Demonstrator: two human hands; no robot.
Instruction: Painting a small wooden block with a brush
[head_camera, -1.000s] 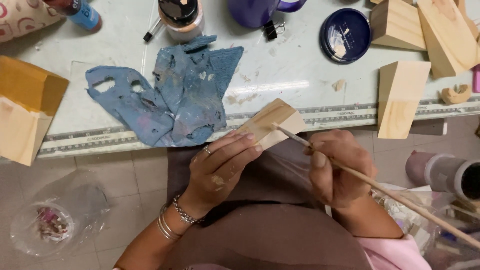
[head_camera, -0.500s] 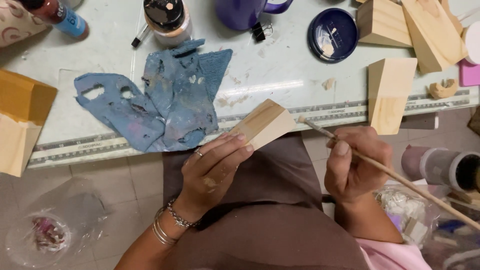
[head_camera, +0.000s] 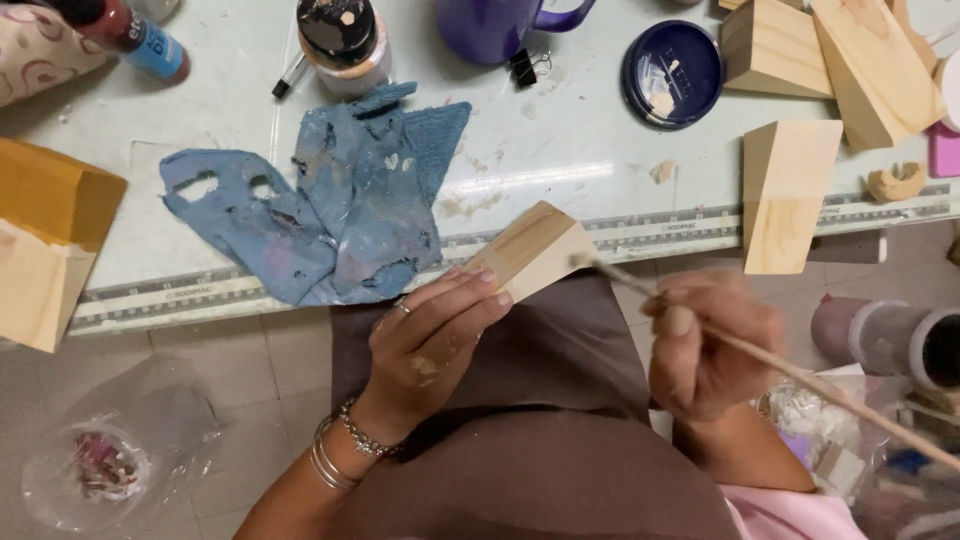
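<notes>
Gripping the wooden block (head_camera: 528, 250) over your lap at the table (head_camera: 600, 150) edge, your left hand (head_camera: 425, 345) pinches its lower end; your right hand (head_camera: 705, 345) (blurred) has drawn the paintbrush (head_camera: 800, 375) tip slightly off the wood, between strokes.

**Wooden block and brush held over the lap**

Left hand (head_camera: 430, 340) gripping a pale wooden block (head_camera: 532, 250) at its lower end, fingers wrapped over the face; right hand (head_camera: 705, 345) pinched around a long thin brush (head_camera: 770, 360), blurred, tip just beside the block at 3 o'clock; torn, paint-stained blue cloth (head_camera: 330, 200) on the table edge (head_camera: 600, 170) at 10 o'clock of the block; another wooden block (head_camera: 790, 195) at 2 o'clock; dark blue lid (head_camera: 672, 72) at 1 o'clock.
</notes>
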